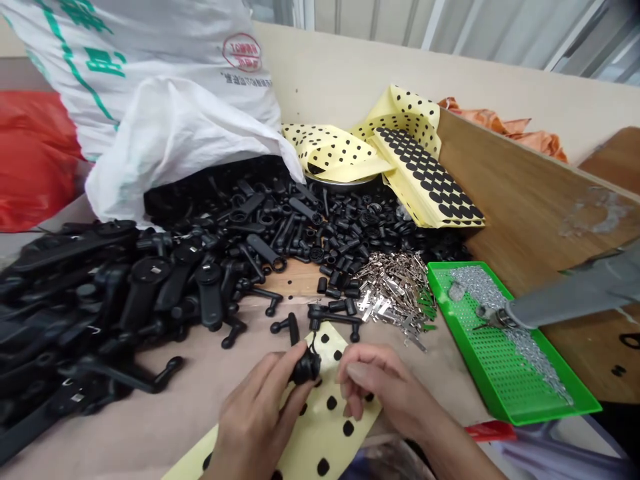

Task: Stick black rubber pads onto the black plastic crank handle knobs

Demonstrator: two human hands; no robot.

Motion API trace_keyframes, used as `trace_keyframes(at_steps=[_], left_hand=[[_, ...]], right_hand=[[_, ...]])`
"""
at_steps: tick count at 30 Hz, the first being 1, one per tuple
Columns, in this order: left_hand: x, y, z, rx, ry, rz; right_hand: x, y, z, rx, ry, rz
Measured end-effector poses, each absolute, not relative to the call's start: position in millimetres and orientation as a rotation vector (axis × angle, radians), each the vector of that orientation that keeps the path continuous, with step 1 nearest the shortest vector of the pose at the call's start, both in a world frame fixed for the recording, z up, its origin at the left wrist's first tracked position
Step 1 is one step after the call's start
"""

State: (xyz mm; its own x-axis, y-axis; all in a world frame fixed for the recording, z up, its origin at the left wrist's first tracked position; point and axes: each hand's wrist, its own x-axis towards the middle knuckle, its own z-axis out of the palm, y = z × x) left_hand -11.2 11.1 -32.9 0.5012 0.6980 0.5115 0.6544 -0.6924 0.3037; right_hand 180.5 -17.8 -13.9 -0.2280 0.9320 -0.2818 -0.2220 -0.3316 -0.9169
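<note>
My left hand (257, 407) has its thumb and fingers closed around a small, rounded black plastic part (306, 368). Beneath it lies a yellow backing sheet (317, 437) with black round stickers. Just to the right, over the sheet's edge, my right hand (387, 387) is held with its fingers curled and the thumb against them; whether anything small is between them is hidden. Beyond both hands, black crank-like pieces (340, 317) lie on the table. A heap of thin metal strips (395, 283) sits a little farther right.
Black plastic arms (145, 293) are piled at left, with small black parts (330, 227) behind. A white sack (190, 127) stands at the back. Sticker sheets (425, 170) lean near a wooden board (500, 193). A grey tool (575, 290) reaches over a green basket (480, 373) of small metal pieces.
</note>
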Motion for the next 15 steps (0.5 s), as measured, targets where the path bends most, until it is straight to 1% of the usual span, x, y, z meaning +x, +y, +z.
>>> trace_keyframes(at_steps=[4, 7, 11, 15], left_hand=[[-10, 9, -34, 2.850, 1.195, 0.974], [-10, 7, -31, 2.916, 1.075, 0.962], [-11, 7, -24, 2.838, 1.006, 0.937], [-11, 7, -21, 2.660, 0.971, 0.889]], right_hand=[[173, -20, -17, -1.262, -1.167, 1.596], [169, -20, -17, -1.244, -1.141, 1.657], [172, -22, -18, -1.154, -1.110, 1.715], [178, -23, -16, -1.137, -1.149, 1.606]])
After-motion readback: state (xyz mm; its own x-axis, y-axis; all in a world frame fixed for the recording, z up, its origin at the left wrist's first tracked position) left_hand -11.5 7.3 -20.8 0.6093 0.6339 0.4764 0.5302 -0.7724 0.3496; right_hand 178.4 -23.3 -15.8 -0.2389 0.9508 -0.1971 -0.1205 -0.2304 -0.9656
